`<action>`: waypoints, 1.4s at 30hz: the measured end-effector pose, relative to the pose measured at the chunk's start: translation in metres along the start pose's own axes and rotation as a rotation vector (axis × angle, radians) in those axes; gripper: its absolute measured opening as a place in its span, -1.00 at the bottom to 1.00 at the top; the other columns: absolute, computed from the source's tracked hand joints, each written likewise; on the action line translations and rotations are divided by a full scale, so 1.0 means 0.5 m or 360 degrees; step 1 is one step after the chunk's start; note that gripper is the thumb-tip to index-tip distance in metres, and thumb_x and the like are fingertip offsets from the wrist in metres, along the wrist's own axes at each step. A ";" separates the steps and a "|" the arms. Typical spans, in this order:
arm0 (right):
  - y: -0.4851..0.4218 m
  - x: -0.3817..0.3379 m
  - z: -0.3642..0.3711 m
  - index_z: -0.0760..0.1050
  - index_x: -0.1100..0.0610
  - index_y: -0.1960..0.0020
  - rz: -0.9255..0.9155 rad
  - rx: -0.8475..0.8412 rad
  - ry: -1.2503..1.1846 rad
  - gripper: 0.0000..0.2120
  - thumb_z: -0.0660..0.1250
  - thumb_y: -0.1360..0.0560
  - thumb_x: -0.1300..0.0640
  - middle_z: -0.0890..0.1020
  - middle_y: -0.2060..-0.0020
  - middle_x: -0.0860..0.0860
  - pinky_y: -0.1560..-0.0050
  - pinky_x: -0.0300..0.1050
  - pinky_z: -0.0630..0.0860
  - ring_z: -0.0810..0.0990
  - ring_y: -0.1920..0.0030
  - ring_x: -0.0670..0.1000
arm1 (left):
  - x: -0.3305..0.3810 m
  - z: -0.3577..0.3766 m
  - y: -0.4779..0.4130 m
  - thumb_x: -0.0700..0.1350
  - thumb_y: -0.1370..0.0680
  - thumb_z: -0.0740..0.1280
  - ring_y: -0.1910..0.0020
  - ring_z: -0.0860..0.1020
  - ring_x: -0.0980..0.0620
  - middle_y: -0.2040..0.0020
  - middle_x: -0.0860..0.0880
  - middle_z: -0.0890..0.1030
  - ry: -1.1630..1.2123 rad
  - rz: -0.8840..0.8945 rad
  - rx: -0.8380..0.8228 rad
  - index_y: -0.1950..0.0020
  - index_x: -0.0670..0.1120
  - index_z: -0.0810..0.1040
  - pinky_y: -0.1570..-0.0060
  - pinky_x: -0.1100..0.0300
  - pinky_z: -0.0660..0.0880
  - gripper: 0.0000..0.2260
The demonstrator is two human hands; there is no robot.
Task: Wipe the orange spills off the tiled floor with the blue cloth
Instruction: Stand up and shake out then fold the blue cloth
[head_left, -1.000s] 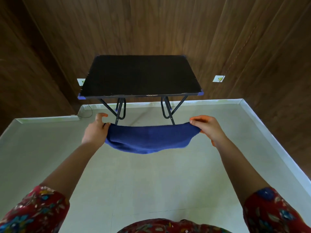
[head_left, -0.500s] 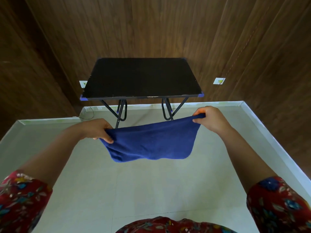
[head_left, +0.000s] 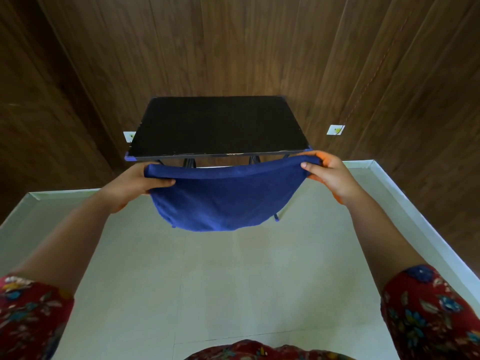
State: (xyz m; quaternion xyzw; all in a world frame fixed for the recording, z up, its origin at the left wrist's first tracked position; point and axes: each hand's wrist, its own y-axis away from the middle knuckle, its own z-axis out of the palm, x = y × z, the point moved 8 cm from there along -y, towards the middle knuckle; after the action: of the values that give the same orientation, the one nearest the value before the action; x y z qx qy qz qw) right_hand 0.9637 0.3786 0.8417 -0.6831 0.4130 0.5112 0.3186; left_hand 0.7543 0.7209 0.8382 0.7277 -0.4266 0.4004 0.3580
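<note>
Over the tiled floor [head_left: 259,281], the blue cloth [head_left: 223,201] is gripped at both upper corners by left hand [head_left: 132,184] and right hand [head_left: 331,175], lifted higher than before.

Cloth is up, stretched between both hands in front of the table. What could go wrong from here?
1. The right hand looks orange-stained where it pinches the blue cloth. That could smear onto the cloth's edge or onto clean tiles.
2. No orange shows on the visible tiled floor, and the hanging cloth hides the tiles just in front of the table, so a spill there may be missed.
</note>
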 end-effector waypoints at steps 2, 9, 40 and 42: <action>-0.001 0.004 -0.017 0.52 0.06 -0.13 0.0004 0.0100 -0.0069 -0.85 0.33 -0.56 0.15 0.63 0.00 -0.05 -0.06 -0.23 0.55 0.61 -0.03 -0.06 | -0.001 -0.003 0.002 -0.16 -0.53 0.36 -0.08 0.59 -0.01 -0.09 0.00 0.62 0.0062 -0.0021 -0.0034 -0.16 0.06 0.53 0.01 0.14 0.55 -0.77; 0.002 0.020 0.013 0.46 0.01 -0.20 0.0118 0.0073 -0.0283 -0.84 0.20 -0.64 0.08 0.62 -0.08 -0.04 0.08 -0.18 0.57 0.59 -0.08 -0.03 | -0.017 0.003 0.006 -0.14 -0.61 0.24 0.02 0.61 -0.04 -0.03 -0.07 0.62 0.0384 -0.0104 0.0116 -0.15 0.00 0.55 0.14 0.12 0.55 -0.84; 0.026 0.129 0.113 0.60 0.09 -0.05 0.0130 -0.0508 0.0919 -0.78 0.39 -0.45 0.29 0.64 0.06 0.09 0.08 -0.13 0.50 0.60 0.06 0.11 | -0.117 0.072 -0.022 -0.18 -0.36 0.53 0.05 0.57 -0.09 0.10 -0.10 0.65 -0.0875 -0.0132 -0.0116 0.06 -0.06 0.66 0.10 0.16 0.43 -0.81; 0.007 0.118 0.099 0.60 0.13 -0.05 0.0072 -0.0406 0.0865 -0.86 0.34 -0.52 0.25 0.57 -0.01 0.09 -0.05 -0.09 0.46 0.54 0.00 0.08 | -0.105 0.053 -0.024 -0.14 -0.38 0.54 0.15 0.55 -0.08 0.24 -0.09 0.62 -0.0818 -0.0154 -0.0042 0.17 -0.08 0.65 0.24 0.21 0.40 -0.89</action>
State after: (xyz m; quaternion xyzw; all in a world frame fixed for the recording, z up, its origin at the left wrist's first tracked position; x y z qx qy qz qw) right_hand 0.9468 0.4055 0.7714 -0.8201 0.4305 0.3643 0.0965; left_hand 0.7559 0.7202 0.7780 0.8203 -0.4734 0.1792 0.2662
